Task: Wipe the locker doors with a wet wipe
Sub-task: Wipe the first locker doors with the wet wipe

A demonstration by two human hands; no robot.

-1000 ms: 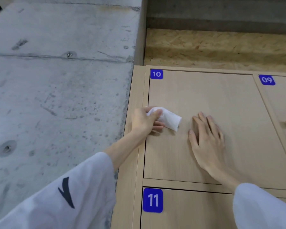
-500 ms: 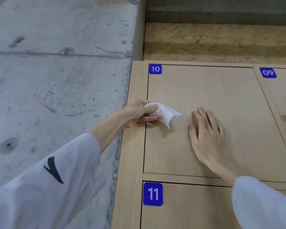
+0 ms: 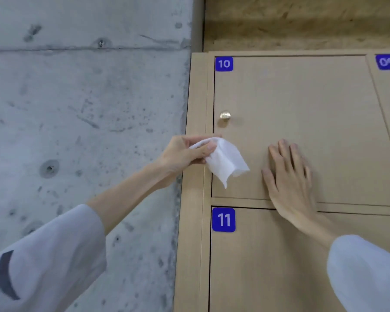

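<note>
Since the earlier frames my view has tipped so that the whole locker block sits lower and to the right, and the brass knob (image 3: 225, 115) on door 10 (image 3: 302, 122) — hidden behind my left hand before — now shows clear above it. My left hand (image 3: 182, 155) has slid down and left, off the door face toward the frame edge at mid-picture, and its fingers are curled round the wet wipe (image 3: 223, 162), thumb pinching the top of it. The wipe hangs loose to the lower right of that hand, a crumpled white sheet with one corner drooping over the lower left part of door 10; I cannot tell whether it touches the wood. My right hand (image 3: 288, 179) lies flat on the same door just right of the wipe, fingers straight and slightly spread, pointing up, with the heel of the palm crossing the rail onto door 11 (image 3: 268, 266) — it holds nothing. Blue number tags mark the doors: 10 (image 3: 224, 63) at its upper left corner, 11 (image 3: 223, 219) below, and 09 (image 3: 387, 61) at the right edge of the frame. A grey concrete wall (image 3: 77, 109) fills the left half, and a strip of chipboard (image 3: 302, 21) runs above the lockers. White sleeves (image 3: 43, 262) enter from both lower corners.
</note>
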